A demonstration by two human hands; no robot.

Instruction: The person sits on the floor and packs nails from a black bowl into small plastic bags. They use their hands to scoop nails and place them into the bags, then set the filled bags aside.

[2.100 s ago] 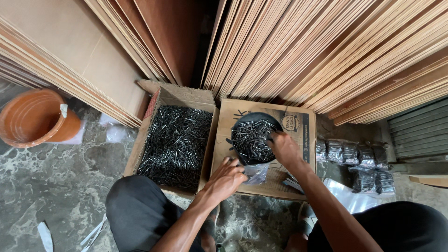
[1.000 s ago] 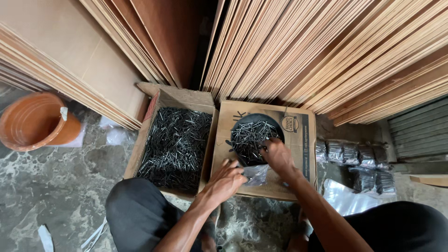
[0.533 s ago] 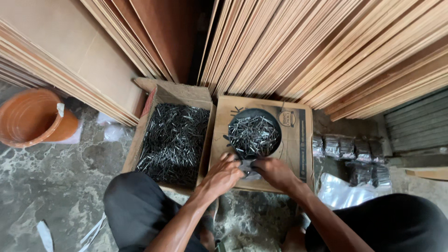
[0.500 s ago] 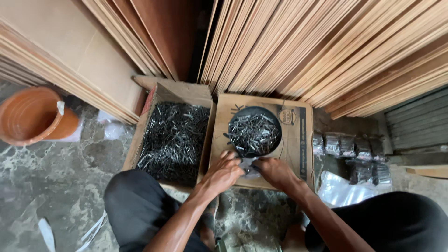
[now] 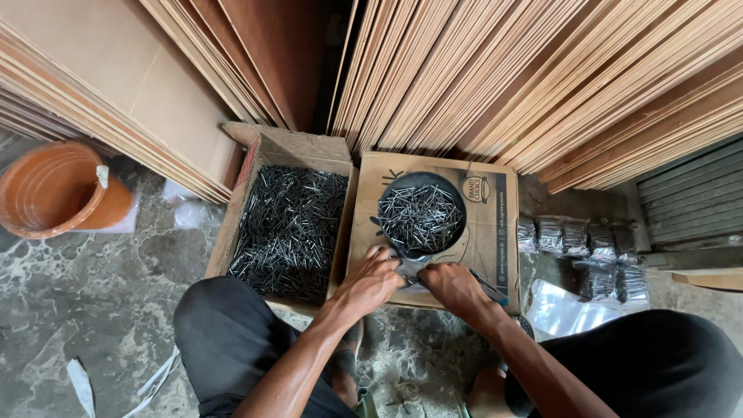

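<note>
— Hands first: where do they sit?

— Both have come together at the near edge of the flat carton. Two seconds ago the right hand was up at the black pan of nails; it has now dropped to meet the left hand, which has barely shifted.

— Holding what?

— Each is curled loosely, fingers pinching a small clear plastic bag between them, just below the pan. Whether nails are already inside I cannot tell.

— So the scooping has stopped?

— By the look of it, yes; the work has moved from pan to bag.

— And packaging around?

— The brown carton under the pan carries a round emblem and a dark printed band along its right side. Left of it, touching, an open box of loose nails. Right, on the floor, a cluster of filled nail packets and a sheet of clear plastic. Far left, an orange bucket.
</note>
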